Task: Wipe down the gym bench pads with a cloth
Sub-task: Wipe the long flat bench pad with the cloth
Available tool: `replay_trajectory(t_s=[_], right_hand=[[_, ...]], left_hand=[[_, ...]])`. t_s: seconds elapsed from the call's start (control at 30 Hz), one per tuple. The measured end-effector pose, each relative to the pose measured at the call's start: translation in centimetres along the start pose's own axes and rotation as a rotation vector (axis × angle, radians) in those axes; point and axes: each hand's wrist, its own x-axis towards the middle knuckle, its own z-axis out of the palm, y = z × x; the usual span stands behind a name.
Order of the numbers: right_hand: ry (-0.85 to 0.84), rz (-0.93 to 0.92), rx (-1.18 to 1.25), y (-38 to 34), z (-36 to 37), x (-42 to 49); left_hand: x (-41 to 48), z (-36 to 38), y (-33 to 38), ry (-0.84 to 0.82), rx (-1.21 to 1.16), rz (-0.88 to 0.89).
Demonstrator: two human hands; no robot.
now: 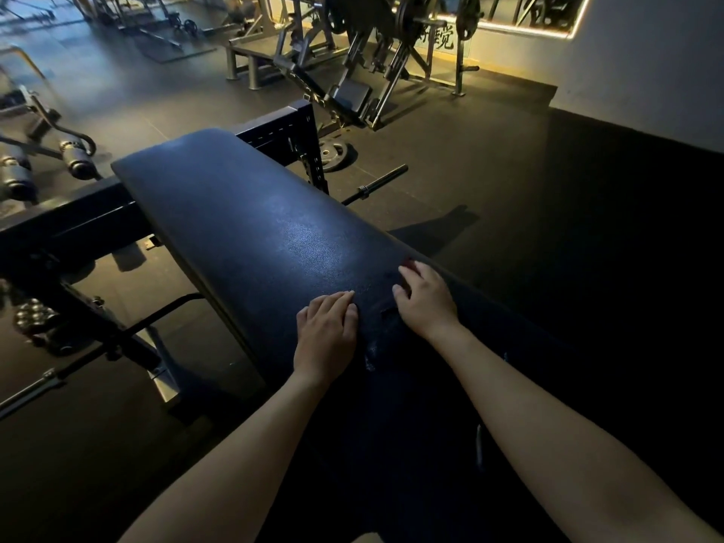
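Bench pad (pixel 250 213), centre frame, dark. Left hand (pixel 327 335) flat on it; right hand (pixel 425 297) fingers bent, grip unclear.

Dark patch (pixel 386 319) between the hands: cloth or pad (pixel 254 229), can't tell. Right hand (pixel 427 297) fingers curled, grip unclear. Red bit (pixel 410 263) by its fingertips too small to identify. Pad's near end lost in shadow. Forearms cut by bottom edge, barbell (pixel 39 388) by left edge, machine (pixel 376 52) by top edge. Wall sign (pixel 440 41) partly hidden.
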Motion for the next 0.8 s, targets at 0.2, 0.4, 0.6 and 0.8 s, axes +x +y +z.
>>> replay_trajectory(t_s=[0.2,0.4,0.6,0.8], right_hand=[[0.000,-0.257,0.121,-2.3,2.0,-4.6],[0.033,-0.329,0.086,-0.3,1.8,-3.6],[0.097,-0.068,0.055,-0.2,1.2,-1.3],[-0.006,-0.370,0.184,-2.2,3.3,-5.3]], left_hand=[[0.1,0.2,0.0,0.033,-0.020,-0.026],[-0.2,-0.1,0.0,0.018,-0.012,0.003],[0.0,-0.2,0.1,-0.003,-0.004,-0.003],[0.0,-0.1,0.1,0.013,-0.040,-0.019]])
